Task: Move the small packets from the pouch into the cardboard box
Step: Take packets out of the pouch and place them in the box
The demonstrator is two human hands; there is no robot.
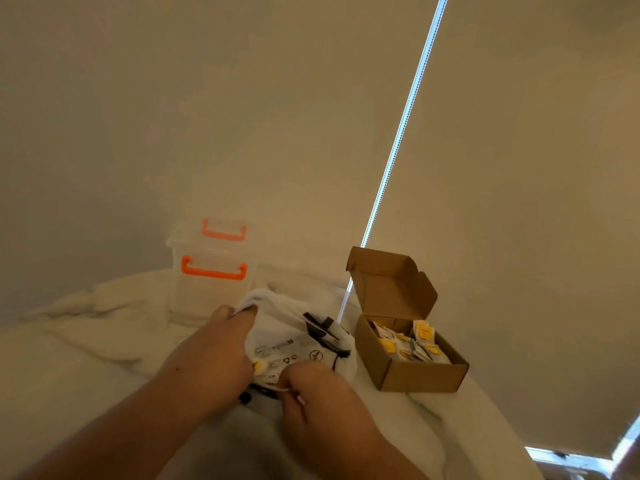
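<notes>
A white cloth pouch point(298, 334) with black print and a black drawstring lies on the white marble table point(86, 358). My left hand point(214, 344) grips the pouch's far-left edge, fingers curled into the fabric. My right hand point(311, 386) pinches the pouch's near edge at its mouth. A small yellow-and-white packet point(259, 368) peeks out between my hands. To the right stands the open cardboard box point(426, 375), lid flap up, holding several yellow-and-white packets point(408, 344).
A clear plastic container point(211, 285) with orange handles stands behind the pouch, against the wall. The round table's edge curves close behind the box on the right. A bright light strip point(398, 140) runs up the wall.
</notes>
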